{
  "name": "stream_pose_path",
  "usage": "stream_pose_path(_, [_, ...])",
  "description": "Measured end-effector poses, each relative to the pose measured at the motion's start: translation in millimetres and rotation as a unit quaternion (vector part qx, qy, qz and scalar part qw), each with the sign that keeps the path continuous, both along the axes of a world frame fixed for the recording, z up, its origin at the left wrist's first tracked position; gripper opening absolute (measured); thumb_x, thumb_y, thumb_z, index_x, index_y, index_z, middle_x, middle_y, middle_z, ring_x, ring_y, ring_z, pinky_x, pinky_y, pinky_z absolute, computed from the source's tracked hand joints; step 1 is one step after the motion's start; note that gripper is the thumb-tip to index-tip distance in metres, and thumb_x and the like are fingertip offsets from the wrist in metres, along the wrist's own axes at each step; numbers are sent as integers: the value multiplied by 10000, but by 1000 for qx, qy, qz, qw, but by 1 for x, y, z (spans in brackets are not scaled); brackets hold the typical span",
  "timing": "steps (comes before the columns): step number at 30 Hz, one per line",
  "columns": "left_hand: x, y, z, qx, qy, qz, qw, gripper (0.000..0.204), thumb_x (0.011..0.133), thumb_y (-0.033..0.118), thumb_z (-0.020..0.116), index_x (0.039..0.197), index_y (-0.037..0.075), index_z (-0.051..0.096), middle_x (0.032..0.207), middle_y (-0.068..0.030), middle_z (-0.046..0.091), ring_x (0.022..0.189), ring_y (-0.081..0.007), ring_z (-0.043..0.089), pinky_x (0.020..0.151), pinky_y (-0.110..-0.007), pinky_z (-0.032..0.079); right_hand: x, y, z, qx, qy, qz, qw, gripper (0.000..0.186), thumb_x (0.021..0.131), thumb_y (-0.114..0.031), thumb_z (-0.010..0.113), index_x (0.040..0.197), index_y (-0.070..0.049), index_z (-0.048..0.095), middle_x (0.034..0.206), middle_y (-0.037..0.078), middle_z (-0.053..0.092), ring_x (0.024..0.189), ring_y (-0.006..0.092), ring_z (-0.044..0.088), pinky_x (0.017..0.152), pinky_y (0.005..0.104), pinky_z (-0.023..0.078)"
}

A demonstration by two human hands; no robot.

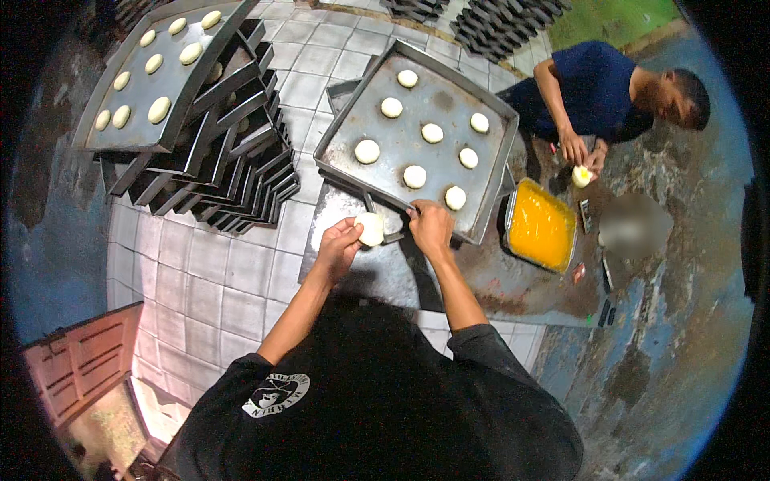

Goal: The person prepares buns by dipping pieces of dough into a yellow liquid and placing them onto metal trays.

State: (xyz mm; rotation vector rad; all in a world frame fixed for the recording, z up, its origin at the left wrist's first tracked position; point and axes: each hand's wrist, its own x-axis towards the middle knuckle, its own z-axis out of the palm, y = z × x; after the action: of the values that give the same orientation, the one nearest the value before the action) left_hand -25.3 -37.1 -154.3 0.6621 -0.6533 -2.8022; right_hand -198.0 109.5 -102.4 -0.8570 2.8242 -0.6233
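Note:
My left hand (338, 245) holds a round piece of white dough (370, 228) just in front of the near edge of a large metal baking tray (353, 124). Several more dough rounds (415, 176) sit spaced out on that tray. My right hand (431, 226) is closed around a thin dark tool whose tip points left toward the dough, right at the tray's near rim. Both forearms reach up from my black shirt at the bottom of the view.
A tall stack of empty metal trays (237, 160) stands at the left, topped by a tray (132, 128) of dough rounds. A rectangular pan of yellow liquid (541, 226) lies to the right. Another person in a blue shirt (597, 88) handles dough beyond it. A reddish crate (80, 361) sits at lower left.

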Motion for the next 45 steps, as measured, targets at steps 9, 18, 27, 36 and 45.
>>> stream_pose_path(9, [-1, 39, 71, -61, 36, -106, 992, 329, 985, 123, 666, 1269, -16, 576, 1180, -108, 683, 1068, -176, 660, 981, -333, 513, 80, -23, 11, -551, -528, -53, 644, 644, 1100, -504, 312, 1339, 28, 586, 1280, 215, 648, 1242, 258, 583, 1098, 396, 414])
stream_pose_path(18, [3, 58, 40, 1, -96, -15, 995, 435, 1043, 374, 565, 1234, -16, 586, 1182, -144, 688, 1081, -275, 672, 970, -411, 536, 58, 157, -123, 30, -159, -58, 985, 236, 941, -287, 691, 1061, -84, 698, 1154, 110, 653, 1060, 302, 624, 932, 448, 486])
stream_pose_path(27, [-5, 101, 41, -28, -162, 24, 986, 421, 1065, 429, 520, 1122, 32, 645, 1068, -114, 717, 1004, -239, 685, 911, -386, 546, 58, 177, -162, 106, 34, 48, 993, 216, 925, -190, 544, 1070, -94, 672, 1104, 69, 593, 1098, 242, 522, 918, 433, 394])
stream_pose_path(36, [-8, 149, 58, -4, -124, 111, 986, 336, 1031, 283, 594, 1166, -23, 633, 1180, -152, 701, 1106, -287, 667, 982, -437, 526, 33, 222, -103, -23, 0, 28, 999, 208, 879, -156, 622, 1070, -73, 621, 1095, 159, 638, 1061, 325, 588, 876, 505, 458])
stream_pose_path(45, [-4, 178, 51, 21, -116, 113, 986, 300, 1030, 219, 577, 1197, -24, 633, 1159, -147, 700, 1074, -282, 672, 983, -421, 538, -152, 336, -54, 9, 55, -196, 979, 136, 969, -118, 563, 1078, -37, 551, 819, 223, 698, 781, 436, 699, 657, 558, 540])
